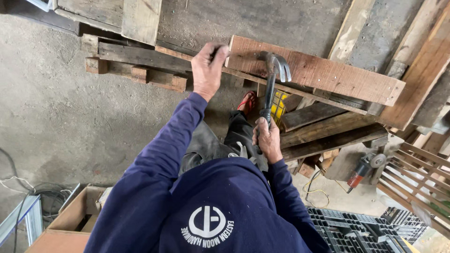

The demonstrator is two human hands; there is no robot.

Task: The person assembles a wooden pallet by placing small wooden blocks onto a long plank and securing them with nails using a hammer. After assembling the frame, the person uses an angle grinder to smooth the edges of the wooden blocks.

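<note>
Nearest, the person's dark blue sleeves run up from the bottom of the view, with a cardboard box (70,220) on the concrete floor (61,117) to one side and a black plastic crate (347,229) to the other. The right hand (267,140) is wrapped fully around the lower grip of a claw hammer (272,79) — fingers curled tight, no gap showing — and holds it upright so that the steel head, claw outward, rests against the near face of a reddish wooden plank (314,70). Held low on the handle like that, the tool probably gives the most leverage at its head. Just behind that hand a foot in a red sandal (248,100) stands on the floor, apparently bracing the stance.

Farther up, the left hand (208,65) is closed over the plank's left end, seemingly steadying it; what, if anything, sits pinched between its fingers cannot be told. The plank lies tilted across a rough stack of weathered boards (328,129) — raised, so its edge sits within easy reach. To the right, on the floor, an angle grinder (363,168) with a red body lies beside a yellow cord (316,192). Beyond, a wooden pallet (136,65) and more old timbers lie on the concrete.
</note>
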